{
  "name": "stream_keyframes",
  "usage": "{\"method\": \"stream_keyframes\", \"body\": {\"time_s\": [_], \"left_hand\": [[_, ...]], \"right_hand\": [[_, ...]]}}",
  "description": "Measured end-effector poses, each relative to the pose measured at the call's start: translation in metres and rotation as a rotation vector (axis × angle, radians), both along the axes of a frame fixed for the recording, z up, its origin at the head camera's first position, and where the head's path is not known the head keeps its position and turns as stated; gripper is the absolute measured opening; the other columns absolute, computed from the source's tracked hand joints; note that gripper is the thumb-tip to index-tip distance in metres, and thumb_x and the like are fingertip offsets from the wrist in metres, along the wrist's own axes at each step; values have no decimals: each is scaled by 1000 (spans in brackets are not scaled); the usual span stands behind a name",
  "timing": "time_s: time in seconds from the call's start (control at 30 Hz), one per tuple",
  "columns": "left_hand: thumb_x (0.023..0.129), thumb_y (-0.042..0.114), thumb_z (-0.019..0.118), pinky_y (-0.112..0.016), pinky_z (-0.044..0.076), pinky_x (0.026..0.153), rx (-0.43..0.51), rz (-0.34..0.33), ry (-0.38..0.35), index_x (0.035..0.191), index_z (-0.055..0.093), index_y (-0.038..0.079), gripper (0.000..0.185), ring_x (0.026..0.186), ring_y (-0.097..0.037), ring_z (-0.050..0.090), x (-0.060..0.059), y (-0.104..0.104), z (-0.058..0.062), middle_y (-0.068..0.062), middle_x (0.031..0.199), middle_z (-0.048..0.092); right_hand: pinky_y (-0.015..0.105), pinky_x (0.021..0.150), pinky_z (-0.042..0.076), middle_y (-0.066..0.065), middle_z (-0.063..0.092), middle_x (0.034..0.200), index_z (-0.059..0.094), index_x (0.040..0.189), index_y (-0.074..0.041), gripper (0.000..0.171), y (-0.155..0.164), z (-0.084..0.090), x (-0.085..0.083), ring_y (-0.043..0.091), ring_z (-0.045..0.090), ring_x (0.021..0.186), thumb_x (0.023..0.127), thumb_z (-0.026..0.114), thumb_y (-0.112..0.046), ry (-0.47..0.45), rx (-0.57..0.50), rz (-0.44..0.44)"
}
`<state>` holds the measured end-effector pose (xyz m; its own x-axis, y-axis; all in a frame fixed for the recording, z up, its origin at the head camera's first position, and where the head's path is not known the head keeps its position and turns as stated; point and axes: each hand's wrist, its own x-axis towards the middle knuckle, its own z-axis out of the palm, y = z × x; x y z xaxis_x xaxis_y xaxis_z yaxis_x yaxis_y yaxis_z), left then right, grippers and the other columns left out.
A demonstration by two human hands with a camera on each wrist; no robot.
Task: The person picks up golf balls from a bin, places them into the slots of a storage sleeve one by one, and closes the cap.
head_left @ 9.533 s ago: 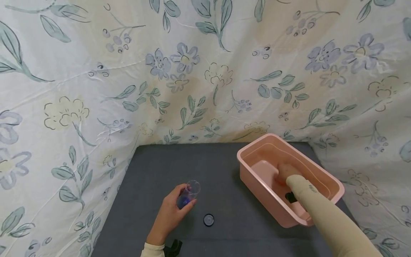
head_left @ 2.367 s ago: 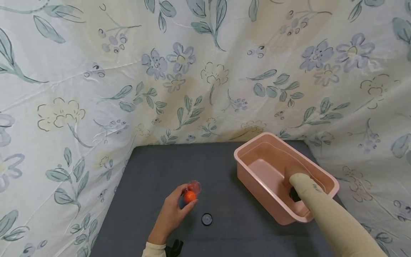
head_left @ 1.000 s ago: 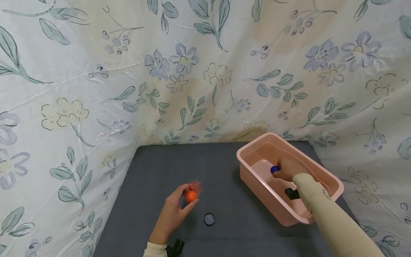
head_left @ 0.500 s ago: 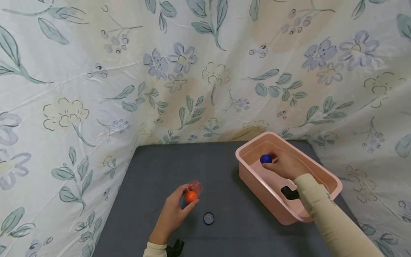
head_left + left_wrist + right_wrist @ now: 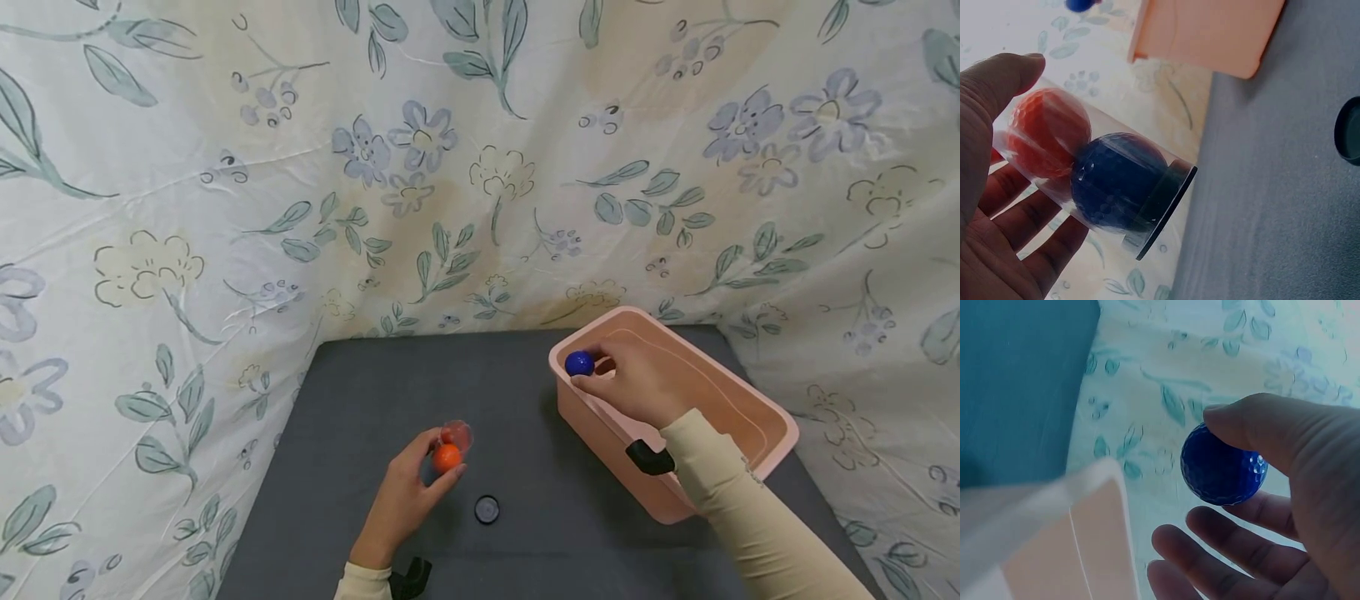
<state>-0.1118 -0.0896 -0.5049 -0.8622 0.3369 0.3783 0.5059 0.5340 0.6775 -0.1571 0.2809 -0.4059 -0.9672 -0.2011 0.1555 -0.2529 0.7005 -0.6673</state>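
Note:
My left hand (image 5: 405,492) grips a clear plastic tube (image 5: 1060,194) above the dark table. Inside the tube, an orange golf ball (image 5: 1047,132) lies against a dark blue golf ball (image 5: 1119,181), which sits by the black end cap (image 5: 1169,209). The tube's other end is partly hidden by the hand. My right hand (image 5: 633,383) pinches a blue golf ball (image 5: 1222,465) between thumb and index finger, over the left rim of the pink bin (image 5: 607,433). Its other fingers are spread loosely below the ball.
A round black cap (image 5: 487,510) lies on the dark table (image 5: 405,375), right of my left hand. The pink bin stands at the table's right side; part of its inside is hidden by my right arm. Floral cloth (image 5: 480,167) hangs behind and at both sides.
The orange ball entered the tube between the two oldest frames. My right hand then came up from inside the bin with a blue golf ball, moving left to the rim. The left hand stayed put.

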Motion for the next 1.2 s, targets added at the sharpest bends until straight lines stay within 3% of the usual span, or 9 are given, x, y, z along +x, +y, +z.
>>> {"method": "stream_keyframes", "body": {"time_s": [0.2,0.4,0.6,0.9,1.2], "left_hand": [[91,35,81,-42,61,89,6,-8,2,135,60,22,50,110,-11,69,0,0,-1,4,127,69],[92,36,80,-44,60,91,8,-9,-26,134,61,23,48,112,-10,68,3,-4,0,4,127,69],[90,33,83,-41,61,92,-3,4,-1,133,62,22,49,110,-10,69,5,-7,0,5,126,69],[91,32,82,-45,60,93,24,-29,-14,135,61,22,50,112,-11,69,4,-9,1,4,127,69],[94,35,79,-43,60,95,11,-38,-18,137,59,19,50,113,-12,69,3,-12,1,3,128,68]], "right_hand": [[45,86,62,3,73,112,70,123,-12,38,-28,1,7,25,70,100,90,83,-27,-9,-55,-5],[46,89,60,3,73,112,69,120,-15,36,-56,5,15,22,70,101,91,82,-32,-9,-101,-31],[43,88,60,0,72,112,68,122,-18,38,-75,8,22,18,69,100,90,83,-33,-26,-123,-47],[41,88,61,-1,72,117,68,125,-17,44,-111,5,31,21,70,104,89,84,-37,9,-165,39],[33,86,62,-7,73,115,70,124,-21,43,-132,12,37,13,70,101,89,83,-40,26,-161,72]]}}
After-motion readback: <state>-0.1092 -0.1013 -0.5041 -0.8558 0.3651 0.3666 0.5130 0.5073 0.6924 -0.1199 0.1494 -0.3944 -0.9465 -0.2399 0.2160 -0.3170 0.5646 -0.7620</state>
